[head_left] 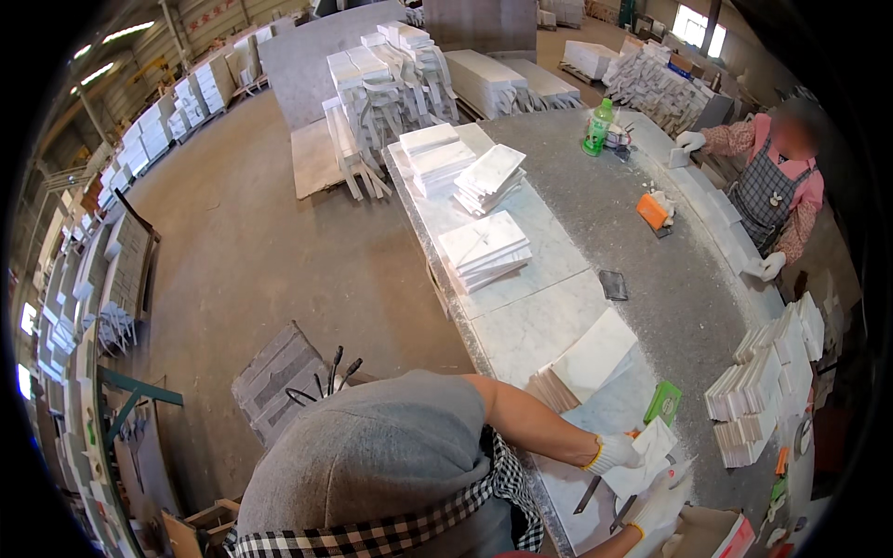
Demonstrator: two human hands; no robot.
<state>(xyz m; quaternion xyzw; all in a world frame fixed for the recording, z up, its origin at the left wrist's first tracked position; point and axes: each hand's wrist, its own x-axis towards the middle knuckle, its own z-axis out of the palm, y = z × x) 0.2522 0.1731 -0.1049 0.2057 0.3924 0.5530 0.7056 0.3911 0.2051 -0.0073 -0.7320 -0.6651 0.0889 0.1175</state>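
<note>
My left hand [617, 454], in a white knit glove with a yellow cuff, grips a thin white marble tile [648, 455] by its left side. The tile is tilted above the bench. My right hand [662, 504], gloved too, lies close by the tile's lower right edge; its fingers blend with the pale surfaces, so what it holds is unclear. A narrow dark strip [588, 495] lies below my left hand. A second dark bar [623, 513] is beside my right wrist. Beyond the tile sits a green block [663, 403].
Stacked white tiles [586, 358] stand past my left arm, with more stacks [486, 249] farther along the bench [558, 296]. An open box [698, 535] is right of my right hand. Tile rows [744, 400] line the right side. A co-worker [777, 177] handles tiles across the bench.
</note>
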